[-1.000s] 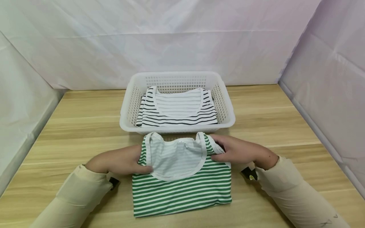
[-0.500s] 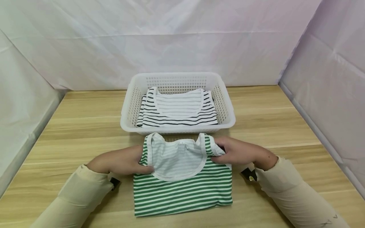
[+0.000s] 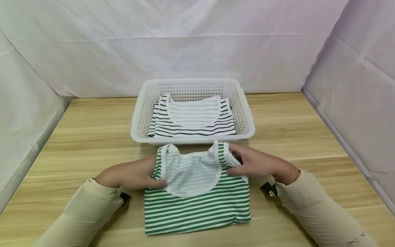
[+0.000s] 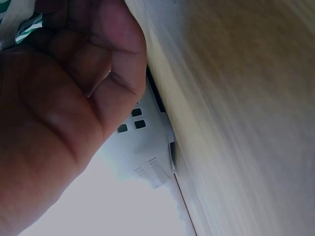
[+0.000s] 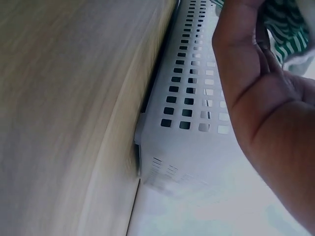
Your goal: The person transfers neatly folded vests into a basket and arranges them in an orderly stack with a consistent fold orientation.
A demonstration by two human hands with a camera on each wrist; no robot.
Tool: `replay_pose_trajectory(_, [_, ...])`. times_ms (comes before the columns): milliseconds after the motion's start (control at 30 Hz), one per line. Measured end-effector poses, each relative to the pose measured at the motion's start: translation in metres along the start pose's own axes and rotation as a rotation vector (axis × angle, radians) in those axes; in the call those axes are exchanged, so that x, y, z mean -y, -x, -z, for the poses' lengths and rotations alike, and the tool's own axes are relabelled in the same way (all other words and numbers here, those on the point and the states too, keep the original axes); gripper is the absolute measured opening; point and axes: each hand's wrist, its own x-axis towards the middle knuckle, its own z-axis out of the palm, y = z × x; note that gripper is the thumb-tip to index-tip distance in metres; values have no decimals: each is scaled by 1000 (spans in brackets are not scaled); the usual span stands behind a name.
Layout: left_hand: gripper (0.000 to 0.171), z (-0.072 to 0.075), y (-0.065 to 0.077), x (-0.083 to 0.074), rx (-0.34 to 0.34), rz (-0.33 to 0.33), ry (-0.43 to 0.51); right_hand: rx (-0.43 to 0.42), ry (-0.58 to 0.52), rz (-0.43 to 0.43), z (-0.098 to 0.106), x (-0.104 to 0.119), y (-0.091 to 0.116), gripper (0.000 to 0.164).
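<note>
A folded green-and-white striped tank top (image 3: 197, 209) lies on the table, its wide white-trimmed neckline towards the basket. At its left side my left hand (image 3: 132, 174) grips the shoulder, thumb on top; the left wrist view shows that hand's (image 4: 64, 98) fingers curled. On the opposite shoulder, slightly raised, my right hand (image 3: 257, 163) holds the cloth between thumb and fingers. Green striped fabric (image 5: 290, 29) shows inside the curled right hand in the right wrist view. In the head view, the fingers under the cloth are mostly hidden on both sides.
Just beyond the tank top stands a white perforated plastic basket (image 3: 247, 132). Inside it lies a folded black-and-white striped tank top (image 3: 194, 132). White sheeting (image 3: 197, 55) rises behind the wooden table (image 3: 92, 137) and along both sides.
The tank top's right shoulder has shifted slightly up and left with my right hand. My left hand keeps its hold, almost still. The basket stays in place.
</note>
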Motion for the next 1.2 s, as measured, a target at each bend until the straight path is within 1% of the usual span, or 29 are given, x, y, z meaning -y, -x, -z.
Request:
replay_pose_trajectory(67, [45,0,0,-1,3,-2,-2,31,-28,-17,-1,0,0,56])
replay_pose_trajectory(133, [43,0,-1,-1,10,-4,6,56,-31,-39,-1,-1,0,49])
replay_pose_trajectory(200, [41,0,-1,-2,21,-5,17,63,0,-58,-2,-2,0,38])
replay_pose_trajectory(300, [38,1,0,-2,31,-5,33,49,72,-72,-3,-3,-2,15])
replay_pose_trajectory(333, [38,1,0,-2,33,-5,37,42,92,-75,-3,-3,-2,12])
replay_pose_trajectory(467, [38,1,0,-3,37,-5,48,44,133,-71,-3,-4,-3,16])
replay_pose_trajectory(500, [38,1,0,-3,36,-4,48,48,141,-66,-3,-4,-3,15])
replay_pose_trajectory(600, [40,1,1,-3,29,-8,33,60,154,-45,-1,-1,-1,4])
replay_pose_trajectory(633, [40,2,2,-3,26,-9,27,64,151,-43,0,1,1,4])
replay_pose_trajectory(767, [41,2,4,-5,21,-11,11,64,155,-8,4,8,8,12])
replay_pose_trajectory(900, [45,3,6,-6,16,-15,30,48,173,28,9,15,15,17])
replay_pose_trajectory(1000, [45,4,8,-6,3,-25,21,48,168,46,12,19,19,20])
replay_pose_trajectory(1200, [53,7,13,-9,-57,-36,-21,22,125,74,16,23,23,30])
